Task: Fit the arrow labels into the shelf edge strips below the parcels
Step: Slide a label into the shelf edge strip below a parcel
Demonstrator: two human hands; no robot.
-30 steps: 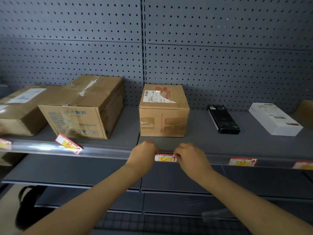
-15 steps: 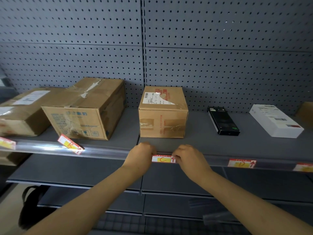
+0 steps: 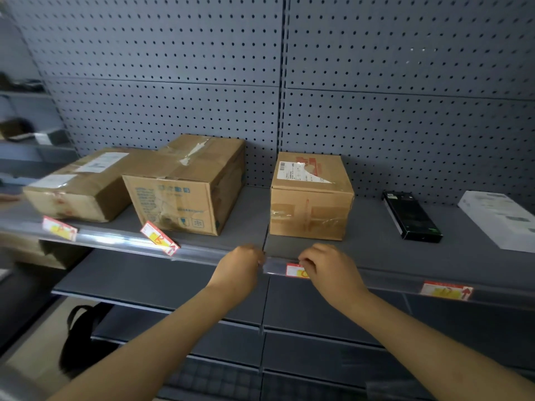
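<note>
Both hands at shelf edge strip [image 3: 278, 266] below small parcel [image 3: 311, 198]. R hand [image 3: 333, 270] fingers curled, pressing arrow label [image 3: 293, 269] into strip; L hand [image 3: 238, 269] curled at strip's end, grip unclear. Step looks like seating. Next, prob. the tilted label [image 3: 159, 238].

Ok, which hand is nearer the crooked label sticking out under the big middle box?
Left. The left hand is at the strip's seam, just right of the crooked label. The right hand is farther right, covering another label below the small box.
</note>
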